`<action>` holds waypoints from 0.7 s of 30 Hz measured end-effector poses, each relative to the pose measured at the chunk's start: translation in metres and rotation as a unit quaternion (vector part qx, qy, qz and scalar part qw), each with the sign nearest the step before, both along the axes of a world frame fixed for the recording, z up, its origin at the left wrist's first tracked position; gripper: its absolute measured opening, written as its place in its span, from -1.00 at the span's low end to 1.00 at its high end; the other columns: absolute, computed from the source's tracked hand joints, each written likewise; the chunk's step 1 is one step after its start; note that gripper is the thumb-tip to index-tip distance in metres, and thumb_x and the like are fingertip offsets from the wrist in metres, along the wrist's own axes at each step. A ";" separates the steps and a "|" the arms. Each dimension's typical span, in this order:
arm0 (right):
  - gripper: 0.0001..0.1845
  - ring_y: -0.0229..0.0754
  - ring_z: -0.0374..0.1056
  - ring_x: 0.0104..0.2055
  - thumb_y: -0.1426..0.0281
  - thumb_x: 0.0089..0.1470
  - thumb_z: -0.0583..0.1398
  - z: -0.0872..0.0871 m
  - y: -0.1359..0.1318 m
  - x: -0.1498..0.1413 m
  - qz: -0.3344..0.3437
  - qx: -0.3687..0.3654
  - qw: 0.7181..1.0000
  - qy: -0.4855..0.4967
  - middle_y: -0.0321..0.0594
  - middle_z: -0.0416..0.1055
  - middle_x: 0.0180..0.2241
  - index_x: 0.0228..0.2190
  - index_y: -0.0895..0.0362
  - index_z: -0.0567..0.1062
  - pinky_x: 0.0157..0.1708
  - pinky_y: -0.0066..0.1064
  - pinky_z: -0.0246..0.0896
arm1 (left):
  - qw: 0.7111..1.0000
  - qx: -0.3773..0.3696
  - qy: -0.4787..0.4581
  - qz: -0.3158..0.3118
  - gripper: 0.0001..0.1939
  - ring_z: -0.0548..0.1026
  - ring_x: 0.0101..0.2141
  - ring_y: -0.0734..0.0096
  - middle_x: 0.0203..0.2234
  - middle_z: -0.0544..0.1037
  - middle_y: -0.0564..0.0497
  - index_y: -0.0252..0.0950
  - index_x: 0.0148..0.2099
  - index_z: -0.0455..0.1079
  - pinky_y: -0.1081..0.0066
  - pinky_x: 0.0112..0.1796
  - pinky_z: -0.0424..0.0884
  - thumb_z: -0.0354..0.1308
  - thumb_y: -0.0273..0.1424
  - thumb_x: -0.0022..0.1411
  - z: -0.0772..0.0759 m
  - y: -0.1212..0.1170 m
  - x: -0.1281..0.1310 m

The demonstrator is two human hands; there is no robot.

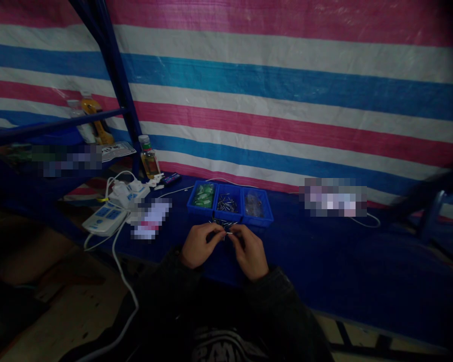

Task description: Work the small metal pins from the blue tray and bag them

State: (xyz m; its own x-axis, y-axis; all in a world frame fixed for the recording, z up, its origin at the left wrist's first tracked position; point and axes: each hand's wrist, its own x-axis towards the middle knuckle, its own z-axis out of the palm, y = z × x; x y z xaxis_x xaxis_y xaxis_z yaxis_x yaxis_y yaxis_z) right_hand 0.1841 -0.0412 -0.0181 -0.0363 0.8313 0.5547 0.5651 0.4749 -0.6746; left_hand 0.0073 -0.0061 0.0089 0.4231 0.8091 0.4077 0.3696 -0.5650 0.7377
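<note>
- The left hand (201, 244) and the right hand (250, 250) meet above the counter (305, 256), thumbs and forefingers pinched closed at a slim piece (229, 233); whether the fingertips share one piece or hold two cannot be told.
- The slim piece is just in front of the middle bin, between the two sets of fingertips; the pinch probably suits something so small, with one hand able to steady it while the other works.
- Loose pieces (222, 222) lie just beyond the fingertips, close against the middle bin, likely so that each is within easy reach.
- The blue bins (257, 221) stand side by side, apparently to keep the kinds apart: green pieces (204, 195) in the left, dark pieces (227, 202) in the middle, greyish, see-through pieces (253, 203) in the right.
- The power strips (104, 217) sit off to the left, perhaps to leave working room around the hands.
- Counted: two hands, three bins, two power strips, one bottle (149, 158) standing on the counter and two more on the shelf at left.
- The loose pieces and the bins' contents are too small and crowded to count.
</note>
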 end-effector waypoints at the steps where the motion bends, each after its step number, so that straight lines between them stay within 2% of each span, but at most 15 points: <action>1: -0.89 -0.14 0.46 -0.25 0.44 0.30 0.10 0.000 0.000 0.000 -0.002 -0.001 1.000 -0.004 -0.22 0.51 -0.28 -0.21 0.06 0.44 -0.22 -0.37 0.30 | 1.000 0.000 0.003 -0.001 -0.79 0.54 -0.40 0.41 -0.40 0.63 0.02 -0.29 -0.27 0.53 0.48 -0.34 0.35 0.13 -0.34 0.38 0.000 0.000 0.000; 10: -0.84 -0.19 0.41 -0.35 0.40 0.34 0.05 -0.003 0.002 0.002 -0.019 -0.021 0.999 -0.016 -0.24 0.48 -0.33 -0.26 0.07 0.42 -0.35 -0.42 0.22 | 1.000 0.003 0.003 -0.004 -0.82 0.49 -0.42 0.45 -0.41 0.63 0.03 -0.29 -0.28 0.52 0.48 -0.34 0.31 0.15 -0.38 0.37 0.001 -0.001 0.001; 21: -0.63 -0.23 0.26 -0.50 0.27 0.40 -0.04 -0.004 0.003 0.004 -0.081 -0.029 0.996 -0.017 -0.33 0.31 -0.54 -0.45 0.06 0.32 -0.45 -0.43 0.09 | 1.000 -0.003 -0.005 0.004 -0.79 0.51 -0.41 0.42 -0.41 0.63 0.02 -0.28 -0.26 0.54 0.44 -0.35 0.33 0.14 -0.31 0.38 0.000 0.000 0.000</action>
